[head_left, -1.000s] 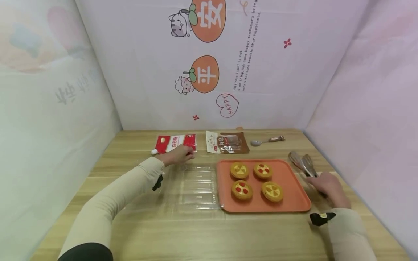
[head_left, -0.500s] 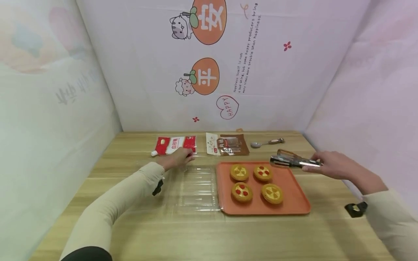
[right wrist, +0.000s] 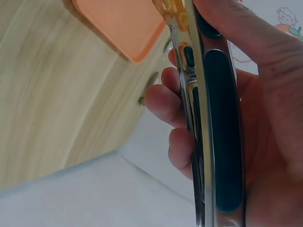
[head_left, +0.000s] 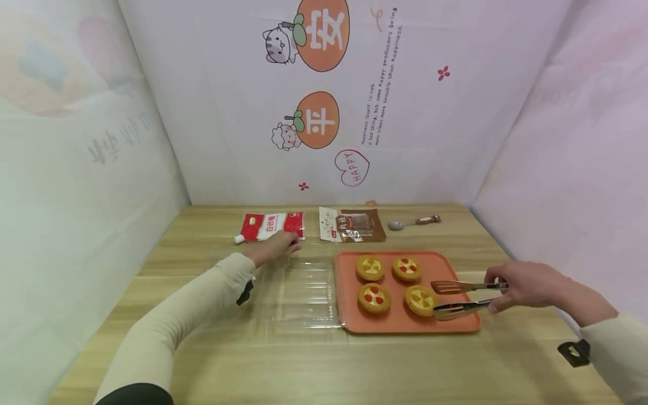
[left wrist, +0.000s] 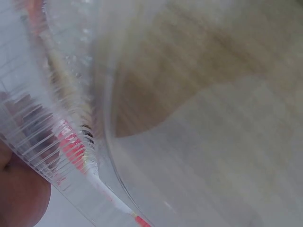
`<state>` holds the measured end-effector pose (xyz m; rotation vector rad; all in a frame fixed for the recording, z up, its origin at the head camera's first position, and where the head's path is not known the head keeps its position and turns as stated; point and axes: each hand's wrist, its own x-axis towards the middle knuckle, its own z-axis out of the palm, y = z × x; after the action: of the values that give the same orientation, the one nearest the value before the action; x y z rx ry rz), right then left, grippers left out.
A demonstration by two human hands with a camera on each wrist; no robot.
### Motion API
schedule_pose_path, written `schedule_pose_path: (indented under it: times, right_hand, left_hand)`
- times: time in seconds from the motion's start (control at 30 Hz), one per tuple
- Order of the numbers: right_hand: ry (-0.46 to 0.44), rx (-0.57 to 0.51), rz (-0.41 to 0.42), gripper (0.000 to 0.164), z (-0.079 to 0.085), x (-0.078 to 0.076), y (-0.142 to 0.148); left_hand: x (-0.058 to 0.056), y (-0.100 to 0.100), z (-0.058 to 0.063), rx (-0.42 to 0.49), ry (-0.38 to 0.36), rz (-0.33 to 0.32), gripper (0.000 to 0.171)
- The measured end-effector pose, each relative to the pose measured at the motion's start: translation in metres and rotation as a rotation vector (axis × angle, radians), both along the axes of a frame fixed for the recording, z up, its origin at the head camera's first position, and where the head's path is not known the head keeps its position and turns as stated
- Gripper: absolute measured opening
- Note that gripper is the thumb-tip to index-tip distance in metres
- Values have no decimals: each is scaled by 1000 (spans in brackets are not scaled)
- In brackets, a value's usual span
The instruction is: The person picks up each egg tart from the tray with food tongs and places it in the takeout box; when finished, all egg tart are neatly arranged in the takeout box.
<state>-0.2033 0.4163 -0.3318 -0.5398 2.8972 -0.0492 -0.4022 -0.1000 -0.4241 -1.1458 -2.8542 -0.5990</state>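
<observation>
My right hand (head_left: 529, 284) grips a pair of metal tongs (right wrist: 225, 127) with dark green grip inserts. The slotted tips of the tongs stand apart over the right side of an orange tray (head_left: 455, 323). One tip overlaps the edge of the front right egg tart (head_left: 421, 300) in the head view. Several tarts sit on the tray, some with red pieces on top, such as the front left tart (head_left: 374, 298). My left hand (head_left: 275, 246) holds the far edge of a clear plastic container (head_left: 309, 295) left of the tray; a fingertip (left wrist: 23, 194) shows at its ribbed edge.
Behind the container lies a red and white pouch (head_left: 270, 225) with a white cap. A brown and white packet (head_left: 352, 225) and a spoon (head_left: 414, 222) lie along the back of the wooden table (head_left: 304, 371). Printed cloth walls (head_left: 405, 112) enclose the back and both sides.
My right hand has lifted the tongs from the table beside the tray and brought them over its right side, their tips now spread. My left hand has stayed in place.
</observation>
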Motion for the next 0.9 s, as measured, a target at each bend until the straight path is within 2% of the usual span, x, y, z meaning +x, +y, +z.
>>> schedule_pose_path:
  times: [0.23,0.43,0.53,0.63,0.73,0.9]
  right_hand:
    - [27,-28,51,50,-19,-8,-8]
    - [56,-37,75,47,-24,-12,-11]
    - [60,-35,61,47,-23,-13,-12]
    - [67,-46,63,48,-16,-15,-16]
    - [92,-86,81,49,-4,-22,-30]
    - [142,-146,160,52,18,-43,-82]
  left_hand:
    - [3,-1,-4,3,6,-16,14]
    - [1,-2,-2,-5,-13,-5,13]
    - [0,-2,-1,-12,-10,6,13]
    - [0,-1,0,-10,-8,11,14]
    - [0,0,2,-9,-10,11,15]
    - [-1,-1,0,-20,-27,18,15]
